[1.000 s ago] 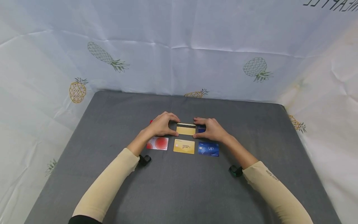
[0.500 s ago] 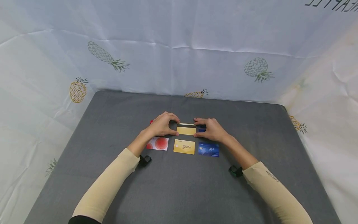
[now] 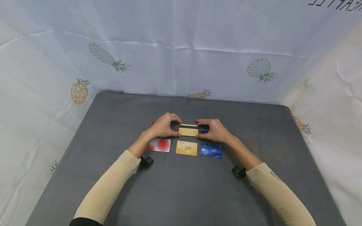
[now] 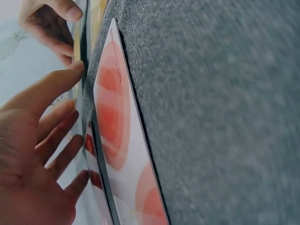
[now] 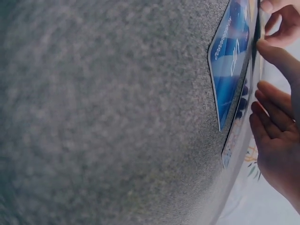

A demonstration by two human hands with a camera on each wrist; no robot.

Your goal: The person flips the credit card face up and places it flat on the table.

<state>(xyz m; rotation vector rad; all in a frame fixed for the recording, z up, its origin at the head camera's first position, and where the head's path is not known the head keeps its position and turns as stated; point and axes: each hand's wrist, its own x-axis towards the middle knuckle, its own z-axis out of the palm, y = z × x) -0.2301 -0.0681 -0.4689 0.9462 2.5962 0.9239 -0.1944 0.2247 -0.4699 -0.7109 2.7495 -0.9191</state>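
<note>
A gold card with a black stripe [image 3: 188, 131] lies face down in the middle of the back row. My left hand [image 3: 165, 126] grips its left end, thumb at the near corner and index finger at the far one. Likewise, my right hand [image 3: 214, 130] holds the right end between thumb and index finger. Under the right hand a dark blue card [image 3: 204, 129] shows in part. A red card [image 3: 153, 122] peeks out behind the left hand, mostly hidden. The remaining fingers of both hands are loosely spread in the wrist views.
Nearer the person, a front row holds a white card with red circles [image 3: 163, 145], a gold card [image 3: 186, 148] and a blue VIP card [image 3: 211, 151]. All lie on a grey cloth-covered table [image 3: 175, 194]. A pineapple-print white curtain [image 3: 181, 72] stands behind.
</note>
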